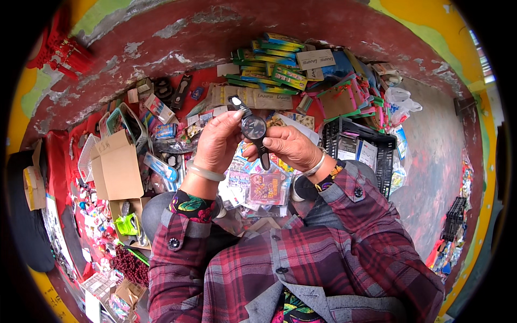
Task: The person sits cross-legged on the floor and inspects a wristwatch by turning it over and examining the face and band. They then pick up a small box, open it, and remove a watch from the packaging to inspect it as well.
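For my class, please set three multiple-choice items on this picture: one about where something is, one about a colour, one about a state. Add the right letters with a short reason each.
1. Where is the black plastic crate?
A. to the person's right
B. to the person's left
C. on the person's lap

2. What colour is the wristwatch dial?
A. white
B. dark
C. yellow

3. How is the wristwatch held?
A. lying on the ground
B. in one hand only
C. between both hands

Answers:
1 A, it sits beyond the right forearm.
2 B, the round face looks dark grey.
3 C, the left hand and the right hand both grip it.
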{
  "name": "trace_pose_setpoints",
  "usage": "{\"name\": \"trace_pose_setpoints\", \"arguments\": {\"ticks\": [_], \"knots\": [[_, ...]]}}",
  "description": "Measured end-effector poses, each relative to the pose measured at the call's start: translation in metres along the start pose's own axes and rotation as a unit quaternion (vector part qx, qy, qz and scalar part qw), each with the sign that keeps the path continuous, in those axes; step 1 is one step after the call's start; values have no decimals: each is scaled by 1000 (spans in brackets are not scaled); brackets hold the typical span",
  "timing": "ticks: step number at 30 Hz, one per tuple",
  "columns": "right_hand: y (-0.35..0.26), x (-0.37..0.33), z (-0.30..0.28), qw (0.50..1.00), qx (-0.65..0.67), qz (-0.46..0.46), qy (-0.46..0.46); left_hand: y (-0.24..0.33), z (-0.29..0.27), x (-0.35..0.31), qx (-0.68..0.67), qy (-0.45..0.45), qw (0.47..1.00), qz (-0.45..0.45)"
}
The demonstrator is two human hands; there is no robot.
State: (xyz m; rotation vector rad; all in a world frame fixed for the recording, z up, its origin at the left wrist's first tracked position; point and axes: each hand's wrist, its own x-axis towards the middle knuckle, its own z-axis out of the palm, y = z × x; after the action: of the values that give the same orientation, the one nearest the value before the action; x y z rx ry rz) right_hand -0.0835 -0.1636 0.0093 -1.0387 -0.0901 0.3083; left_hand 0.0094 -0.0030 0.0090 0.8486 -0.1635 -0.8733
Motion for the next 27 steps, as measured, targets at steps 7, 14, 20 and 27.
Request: {"name": "trace_pose_setpoints", "arguments": {"ticks": [7, 14, 20, 27], "knots": [[-12, 0, -4, 930, -355, -66, 73, -4, -1, 3, 36, 66, 997, 37], [-18, 1, -1, 761, -588, -254, 102, 0, -3, -3, 46, 51, 996, -61], [-16, -1, -3, 897, -418, -145, 11, -1, -10, -3, 99, -14, 991, -93], [-25, -3, 6, 975, -180, -15, 126, 5, 6, -6, 154, 85, 984, -36]]}}
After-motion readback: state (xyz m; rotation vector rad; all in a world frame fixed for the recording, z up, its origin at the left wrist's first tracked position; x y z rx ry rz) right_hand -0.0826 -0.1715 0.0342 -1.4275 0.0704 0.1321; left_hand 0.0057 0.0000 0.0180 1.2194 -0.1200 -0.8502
